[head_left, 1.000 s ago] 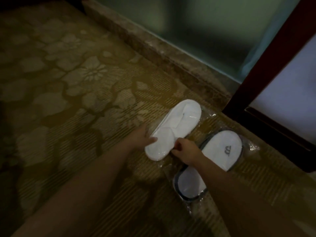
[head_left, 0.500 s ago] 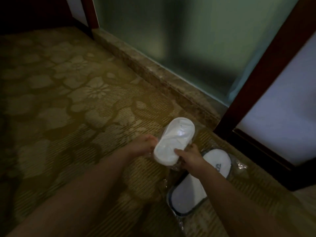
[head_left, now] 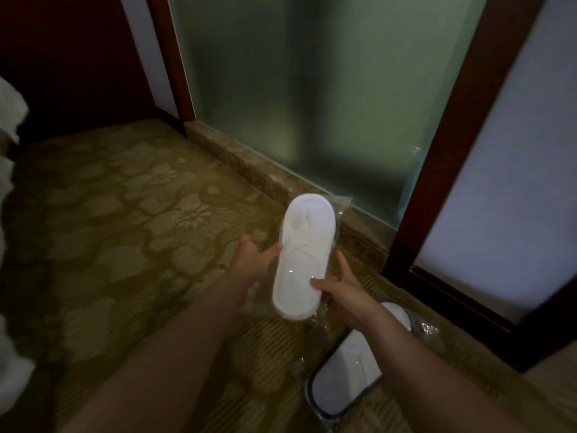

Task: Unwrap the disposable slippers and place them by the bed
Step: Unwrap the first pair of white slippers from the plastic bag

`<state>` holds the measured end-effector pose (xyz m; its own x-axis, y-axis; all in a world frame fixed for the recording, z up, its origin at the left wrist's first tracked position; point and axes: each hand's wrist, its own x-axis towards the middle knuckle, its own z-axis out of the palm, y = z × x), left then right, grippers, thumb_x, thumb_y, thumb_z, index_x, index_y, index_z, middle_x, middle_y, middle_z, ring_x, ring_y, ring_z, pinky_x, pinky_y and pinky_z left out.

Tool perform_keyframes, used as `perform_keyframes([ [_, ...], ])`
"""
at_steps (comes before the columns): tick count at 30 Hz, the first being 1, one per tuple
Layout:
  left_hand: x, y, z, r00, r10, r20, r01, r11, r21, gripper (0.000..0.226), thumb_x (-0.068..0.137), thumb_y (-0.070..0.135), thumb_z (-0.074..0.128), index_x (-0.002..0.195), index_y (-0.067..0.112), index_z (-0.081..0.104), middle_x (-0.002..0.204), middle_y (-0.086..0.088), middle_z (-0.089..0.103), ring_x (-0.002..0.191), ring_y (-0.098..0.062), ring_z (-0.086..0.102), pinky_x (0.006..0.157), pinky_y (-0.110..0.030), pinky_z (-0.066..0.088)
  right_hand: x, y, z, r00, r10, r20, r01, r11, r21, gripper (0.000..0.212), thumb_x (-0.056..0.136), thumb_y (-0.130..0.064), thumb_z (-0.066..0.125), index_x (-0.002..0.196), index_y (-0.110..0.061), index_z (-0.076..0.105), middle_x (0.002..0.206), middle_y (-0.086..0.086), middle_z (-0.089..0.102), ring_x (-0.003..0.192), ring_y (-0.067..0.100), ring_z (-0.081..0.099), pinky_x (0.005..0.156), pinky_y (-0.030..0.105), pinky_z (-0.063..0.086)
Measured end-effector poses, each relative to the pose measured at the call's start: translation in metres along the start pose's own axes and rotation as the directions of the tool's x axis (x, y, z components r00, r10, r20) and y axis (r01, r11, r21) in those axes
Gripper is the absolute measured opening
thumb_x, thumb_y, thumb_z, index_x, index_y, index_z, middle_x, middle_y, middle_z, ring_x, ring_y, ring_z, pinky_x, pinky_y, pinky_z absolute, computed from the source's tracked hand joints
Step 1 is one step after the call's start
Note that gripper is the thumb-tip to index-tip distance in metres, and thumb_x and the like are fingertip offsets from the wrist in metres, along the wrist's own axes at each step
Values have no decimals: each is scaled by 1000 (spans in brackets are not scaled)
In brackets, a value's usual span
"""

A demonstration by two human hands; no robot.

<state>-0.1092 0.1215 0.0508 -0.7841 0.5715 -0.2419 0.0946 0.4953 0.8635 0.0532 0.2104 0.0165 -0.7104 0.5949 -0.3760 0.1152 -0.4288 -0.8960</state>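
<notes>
The left hand cups the left edge of the wrapped slipper pack, fingers curled under it and thumb on top. The pack is held above the carpet, its long axis running away from the person toward the frosted glass panel, with loose plastic showing at the far end and under the near end. The right hand pinches the pack's near right corner, thumb pressed on its face. Both hands sit at the near half, so the far end is free; tearing likely starts there. A second wrapped pair lies on the carpet, nearer than the held pack, under the right forearm.
</notes>
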Motion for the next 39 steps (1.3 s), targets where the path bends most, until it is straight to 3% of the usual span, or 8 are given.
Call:
perform_keyframes([
  [5, -7, 7, -6, 996, -91, 11, 92, 970, -226, 88, 78, 41, 69, 144, 6, 21, 143, -17, 42, 125, -34, 49, 102, -41, 43, -20, -13, 3, 995, 37, 97, -27, 994, -104, 104, 75, 6, 67, 149, -36, 7, 137, 15, 54, 125, 32, 51, 107, 55, 36],
  [10, -17, 8, -12, 988, -78, 134, 132, 877, -462, 79, 62, 49, 77, 124, 5, 54, 112, -15, 68, 97, -33, 67, 86, -46, 56, -35, -21, 4, 989, 42, 140, -2, 960, -279, 103, 75, 8, 67, 149, -34, 9, 130, 16, 60, 120, 28, 57, 102, 45, 44],
  [17, -21, 7, -18, 997, 30, 73, 4, 903, -430, 43, 75, 29, 74, 109, 5, 63, 98, -12, 70, 86, -28, 68, 79, -40, 57, -50, -36, 9, 999, 29, -20, -35, 848, -528, 96, 64, -53, 74, 145, -37, 25, 144, 3, 46, 127, 23, 49, 108, 46, 38],
  [22, -21, -2, -35, 981, 89, 172, -38, 959, -279, 32, 77, 22, 73, 105, 10, 64, 94, -9, 70, 80, -23, 67, 66, -29, 54, -50, -46, 2, 949, -257, -184, 142, 867, -478, 65, 89, -27, 59, 145, -28, 26, 129, 1, 50, 107, 16, 51, 95, 36, 44],
  [27, -21, -13, -54, 938, 58, 341, 23, 973, -230, 23, 80, 23, 69, 101, 13, 70, 87, -6, 77, 69, -16, 73, 62, -25, 56, -47, -47, -8, 745, -651, -147, 304, 528, -793, 65, 84, -20, 65, 141, -30, 35, 142, 1, 40, 132, 20, 39, 109, 40, 38],
  [31, -18, -16, -66, 899, 42, 436, 61, 974, -219, 26, 86, 25, 62, 106, 11, 68, 78, -2, 76, 65, -13, 72, 55, -22, 55, -48, -49, -13, 688, -725, 30, 299, 245, -922, 53, 84, -20, 65, 134, -23, 48, 138, 2, 43, 131, 20, 36, 106, 30, 34],
  [34, -20, -17, -72, 875, 9, 485, 93, 978, -187, 28, 81, 33, 65, 100, 12, 67, 68, 0, 75, 58, -12, 71, 50, -21, 53, -46, -46, -14, 674, -738, 42, 317, 236, -919, 45, 84, -21, 65, 128, -19, 56, 134, 2, 46, 130, 20, 37, 106, 27, 30],
  [39, -18, -14, -78, 837, 1, 547, 89, 986, -138, 83, 20, 56, 88, 90, 14, 73, 74, -5, 77, 62, -16, 73, 51, -22, 55, -47, -49, -15, 658, -752, 45, 327, 232, -916, 48, 82, -22, 67, 129, -20, 56, 134, 2, 47, 130, 20, 36, 109, 29, 31],
])
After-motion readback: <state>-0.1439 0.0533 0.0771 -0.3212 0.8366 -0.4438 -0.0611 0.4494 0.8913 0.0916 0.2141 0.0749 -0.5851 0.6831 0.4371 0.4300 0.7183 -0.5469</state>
